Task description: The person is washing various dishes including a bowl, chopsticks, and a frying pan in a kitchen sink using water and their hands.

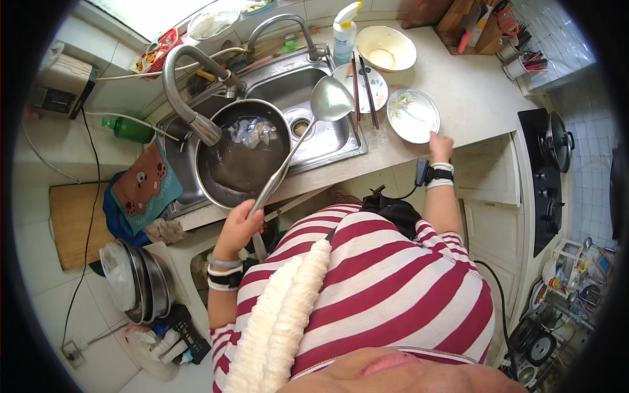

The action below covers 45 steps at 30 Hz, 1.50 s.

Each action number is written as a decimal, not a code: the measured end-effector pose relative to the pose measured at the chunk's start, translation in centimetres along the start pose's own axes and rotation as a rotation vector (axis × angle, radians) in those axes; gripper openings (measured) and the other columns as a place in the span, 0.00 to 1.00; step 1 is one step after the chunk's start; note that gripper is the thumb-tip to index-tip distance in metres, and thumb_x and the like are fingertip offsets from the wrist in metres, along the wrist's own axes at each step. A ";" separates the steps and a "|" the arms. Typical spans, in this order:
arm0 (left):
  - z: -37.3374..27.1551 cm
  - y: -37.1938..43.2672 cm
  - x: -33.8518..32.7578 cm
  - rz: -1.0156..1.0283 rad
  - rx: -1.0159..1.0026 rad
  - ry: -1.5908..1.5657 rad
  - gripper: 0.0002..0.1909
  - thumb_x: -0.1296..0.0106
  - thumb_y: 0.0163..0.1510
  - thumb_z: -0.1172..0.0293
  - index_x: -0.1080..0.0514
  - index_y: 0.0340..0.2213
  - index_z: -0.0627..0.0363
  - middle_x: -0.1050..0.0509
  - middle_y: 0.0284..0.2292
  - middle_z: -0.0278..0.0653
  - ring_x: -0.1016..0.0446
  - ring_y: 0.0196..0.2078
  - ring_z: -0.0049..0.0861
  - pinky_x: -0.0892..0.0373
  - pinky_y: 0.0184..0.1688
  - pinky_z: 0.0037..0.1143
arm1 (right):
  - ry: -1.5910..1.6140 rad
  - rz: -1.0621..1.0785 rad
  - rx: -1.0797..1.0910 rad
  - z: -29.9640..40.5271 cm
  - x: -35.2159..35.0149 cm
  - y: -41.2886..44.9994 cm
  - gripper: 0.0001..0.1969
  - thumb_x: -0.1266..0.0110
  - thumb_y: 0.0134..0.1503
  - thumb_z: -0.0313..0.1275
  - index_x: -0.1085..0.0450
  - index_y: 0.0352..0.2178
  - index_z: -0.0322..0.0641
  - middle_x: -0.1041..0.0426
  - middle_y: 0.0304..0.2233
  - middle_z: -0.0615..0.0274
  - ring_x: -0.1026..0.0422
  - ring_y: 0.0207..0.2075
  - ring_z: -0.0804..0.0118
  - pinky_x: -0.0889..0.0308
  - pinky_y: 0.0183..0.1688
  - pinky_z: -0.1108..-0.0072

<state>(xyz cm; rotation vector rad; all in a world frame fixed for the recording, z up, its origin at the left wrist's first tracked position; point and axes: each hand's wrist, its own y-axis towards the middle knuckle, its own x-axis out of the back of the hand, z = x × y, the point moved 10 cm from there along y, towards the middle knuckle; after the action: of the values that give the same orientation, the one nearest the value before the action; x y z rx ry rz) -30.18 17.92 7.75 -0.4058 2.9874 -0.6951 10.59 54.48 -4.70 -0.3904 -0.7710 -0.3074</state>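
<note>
My left hand (pixel 242 227) is closed around the handle of a metal ladle (pixel 331 99), whose bowl is raised over the sink's right basin. Below and left of the ladle, a dark wok (pixel 245 167) holding murky water and a crumpled, translucent wet item (pixel 253 132) rests over the left basin. My right hand (pixel 441 146) is at the near rim of a white floral bowl (pixel 413 115) on the counter, its fingertips touching or very close to it. Beside the bowl, two dark chopsticks (pixel 367 93) lie partly across a patterned plate (pixel 376 86).
A curved faucet (pixel 184 88) arches over the wok. A spray bottle (pixel 344 37) and a cream basin (pixel 388 49) stand behind the plate. A knife block (pixel 471 24) is at the back right, a black gas stove (pixel 538 182) far right. Steel basins (pixel 152 280) lean at left.
</note>
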 end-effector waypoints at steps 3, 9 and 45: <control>-1.7 3.5 -2.5 0.069 0.028 0.133 0.10 0.51 0.50 0.64 0.36 0.25 0.58 0.39 0.18 0.25 0.40 0.19 0.10 0.41 0.21 0.14 | 0.382 0.402 -0.099 -2.9 -6.4 -1.0 0.20 0.48 0.45 0.33 0.37 0.36 0.25 0.31 0.28 0.52 0.31 0.23 0.62 0.35 0.21 0.76; -2.6 9.3 -8.1 0.240 0.092 0.156 0.11 0.50 0.49 0.63 0.35 0.26 0.58 0.38 0.19 0.25 0.39 0.20 0.10 0.39 0.22 0.14 | 0.597 0.377 -0.232 -4.7 -7.1 -0.2 0.10 0.58 0.46 0.26 0.37 0.30 0.31 0.34 0.19 0.59 0.38 0.14 0.69 0.43 0.12 0.80; 2.8 18.0 -18.7 0.450 -0.115 0.276 0.44 0.50 0.37 0.84 0.57 0.56 0.53 0.59 0.57 0.49 0.54 0.59 0.35 0.42 0.51 0.29 | 0.870 0.274 -0.068 -4.1 4.0 -5.2 0.12 0.53 0.46 0.27 0.39 0.34 0.37 0.36 0.21 0.65 0.39 0.16 0.73 0.45 0.15 0.81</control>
<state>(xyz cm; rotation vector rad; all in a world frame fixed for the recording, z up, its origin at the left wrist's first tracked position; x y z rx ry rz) -16.18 37.23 -2.87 0.3851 3.2010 -0.5721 13.72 47.57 -3.24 -0.3741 0.1460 -0.2133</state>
